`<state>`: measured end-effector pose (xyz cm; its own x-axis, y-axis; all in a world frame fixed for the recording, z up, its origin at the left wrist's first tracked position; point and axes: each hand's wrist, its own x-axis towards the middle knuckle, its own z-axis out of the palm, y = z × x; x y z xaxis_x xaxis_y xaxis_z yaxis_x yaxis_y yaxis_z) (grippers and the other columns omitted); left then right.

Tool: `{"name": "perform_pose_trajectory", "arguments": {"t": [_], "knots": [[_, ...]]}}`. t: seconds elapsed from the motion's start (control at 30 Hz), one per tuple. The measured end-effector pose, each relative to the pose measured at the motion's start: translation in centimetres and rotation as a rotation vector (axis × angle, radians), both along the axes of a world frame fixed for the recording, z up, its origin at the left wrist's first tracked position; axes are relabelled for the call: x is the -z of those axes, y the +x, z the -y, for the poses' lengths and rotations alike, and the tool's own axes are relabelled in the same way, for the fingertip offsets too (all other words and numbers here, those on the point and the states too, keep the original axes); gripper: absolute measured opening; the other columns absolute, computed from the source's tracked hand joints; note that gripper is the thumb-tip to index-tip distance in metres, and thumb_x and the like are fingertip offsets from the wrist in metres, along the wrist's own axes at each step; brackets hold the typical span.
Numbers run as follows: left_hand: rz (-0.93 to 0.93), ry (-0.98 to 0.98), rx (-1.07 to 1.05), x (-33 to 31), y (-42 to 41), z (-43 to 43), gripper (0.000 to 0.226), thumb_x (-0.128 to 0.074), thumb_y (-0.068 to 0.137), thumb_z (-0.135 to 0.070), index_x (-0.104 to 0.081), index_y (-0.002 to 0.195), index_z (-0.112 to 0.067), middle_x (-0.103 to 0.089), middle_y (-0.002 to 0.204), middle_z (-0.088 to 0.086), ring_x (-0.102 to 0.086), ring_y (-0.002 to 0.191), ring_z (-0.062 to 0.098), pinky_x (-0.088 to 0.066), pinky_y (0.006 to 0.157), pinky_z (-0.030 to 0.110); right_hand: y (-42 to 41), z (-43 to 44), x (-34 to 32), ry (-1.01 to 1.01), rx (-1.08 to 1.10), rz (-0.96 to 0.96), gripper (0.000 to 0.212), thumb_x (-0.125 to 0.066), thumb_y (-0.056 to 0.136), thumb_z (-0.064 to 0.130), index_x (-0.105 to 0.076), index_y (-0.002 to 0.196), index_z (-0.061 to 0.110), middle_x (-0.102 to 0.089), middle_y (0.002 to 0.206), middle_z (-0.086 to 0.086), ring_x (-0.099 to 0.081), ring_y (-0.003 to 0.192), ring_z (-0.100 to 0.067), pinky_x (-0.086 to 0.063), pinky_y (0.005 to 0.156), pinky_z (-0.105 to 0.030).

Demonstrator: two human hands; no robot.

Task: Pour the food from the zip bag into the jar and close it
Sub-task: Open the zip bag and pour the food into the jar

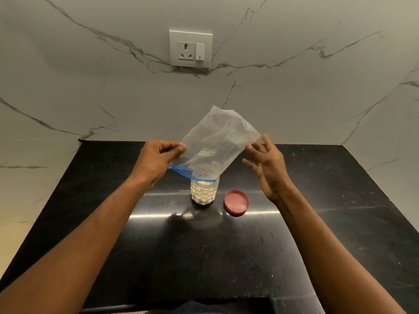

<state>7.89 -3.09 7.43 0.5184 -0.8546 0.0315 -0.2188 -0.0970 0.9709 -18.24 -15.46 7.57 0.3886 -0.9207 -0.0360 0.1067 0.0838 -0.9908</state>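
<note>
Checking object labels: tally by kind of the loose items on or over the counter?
bag: 1
jar: 1
lid: 1
Total: 3

I am looking at a home kitchen: a polished black stone counter [294, 245] lies under my grip, a grey-veined marble wall [90, 87] rises behind it, and a white socket plate [190, 48] sits above.
</note>
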Motion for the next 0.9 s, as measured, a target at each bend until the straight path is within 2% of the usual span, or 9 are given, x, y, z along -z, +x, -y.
{"name": "perform_pose_trajectory", "arguments": {"t": [0.07,0.1,0.23,0.33,0.47,0.6,0.7,0.8,0.9], "knots": [[0.006,0.002,-0.008,0.1,-0.1,-0.1,0.012,-0.077,0.094,-0.022,-0.082,0.105,-0.022,-0.081,0.103,-0.002,-0.077,0.102,0.017,-0.060,0.102,0.046,0.5,-0.7,0.2,-0.008,-0.055,0.002,0.059,-0.074,0.094,0.023,-0.052,0.149,0.021,-0.069,0.139,0.005,-0.061,0.133,-0.015,-0.044,0.110,-0.041],[0.005,0.001,-0.012,0.1,0.0,-0.1,0.011,-0.077,0.094,-0.022,-0.081,0.104,-0.024,-0.081,0.103,-0.002,-0.077,0.102,0.018,-0.060,0.102,0.047,0.8,-1.0,0.3,-0.003,-0.066,0.023,0.054,-0.073,0.095,0.020,-0.055,0.146,0.021,-0.070,0.138,0.004,-0.063,0.130,-0.014,-0.046,0.107,-0.037],[0.000,0.007,-0.026,0.2,0.0,-0.3,0.011,-0.077,0.094,-0.021,-0.082,0.104,-0.023,-0.081,0.105,0.001,-0.077,0.103,0.019,-0.060,0.102,0.048,1.4,-1.4,0.3,-0.004,-0.049,0.056,0.048,-0.071,0.096,0.015,-0.057,0.142,0.018,-0.074,0.130,0.003,-0.069,0.120,-0.009,-0.051,0.089,-0.021],[0.002,0.016,-0.032,0.1,0.0,-0.4,0.015,-0.076,0.095,-0.020,-0.081,0.110,-0.017,-0.081,0.108,0.003,-0.076,0.106,0.021,-0.059,0.103,0.049,1.6,-1.2,0.3,0.001,-0.039,0.052,0.046,-0.070,0.097,0.014,-0.060,0.141,0.018,-0.075,0.128,0.004,-0.070,0.118,-0.009,-0.050,0.093,-0.025],[-0.002,0.024,-0.042,-0.2,-0.1,-0.7,0.017,-0.076,0.095,-0.019,-0.080,0.111,-0.017,-0.079,0.110,0.002,-0.075,0.108,0.021,-0.059,0.104,0.049,1.7,-0.9,0.5,-0.004,-0.010,0.026,0.047,-0.071,0.096,0.009,-0.060,0.141,0.018,-0.075,0.127,0.001,-0.070,0.119,-0.017,-0.055,0.101,-0.040],[-0.009,0.018,-0.031,-0.3,0.0,-1.0,0.012,-0.076,0.095,-0.020,-0.080,0.103,-0.027,-0.080,0.106,-0.004,-0.076,0.104,0.016,-0.061,0.101,0.047,1.5,0.3,0.0,-0.061,0.009,-0.001,0.038,-0.079,0.089,0.006,-0.067,0.123,0.019,-0.078,0.119,-0.005,-0.074,0.111,-0.022,-0.061,0.093,-0.043],[0.002,0.008,-0.033,-0.3,0.1,-1.2,0.013,-0.076,0.095,-0.020,-0.080,0.099,-0.031,-0.080,0.104,-0.006,-0.077,0.102,0.015,-0.062,0.099,0.046,1.2,1.3,-0.5,-0.107,-0.012,-0.018,0.027,-0.082,0.086,0.006,-0.070,0.110,0.014,-0.079,0.109,-0.009,-0.075,0.106,-0.030,-0.062,0.090,-0.047],[0.006,-0.004,-0.042,-0.4,0.3,-1.4,0.012,-0.077,0.094,-0.020,-0.081,0.101,-0.029,-0.081,0.104,-0.005,-0.077,0.103,0.016,-0.062,0.099,0.047,0.8,1.7,-0.7,-0.148,-0.051,-0.051,0.041,-0.084,0.083,0.008,-0.068,0.121,0.010,-0.079,0.109,-0.008,-0.074,0.110,-0.031,-0.063,0.086,-0.036],[0.040,0.010,-0.039,-0.5,0.2,-1.6,0.017,-0.077,0.094,-0.020,-0.081,0.111,-0.019,-0.081,0.107,-0.004,-0.076,0.104,0.016,-0.062,0.099,0.047,0.4,2.4,-1.5,-0.166,-0.127,-0.035,0.063,-0.088,0.079,0.011,-0.060,0.134,0.025,-0.079,0.116,-0.002,-0.074,0.111,-0.021,-0.062,0.090,-0.032]]}}
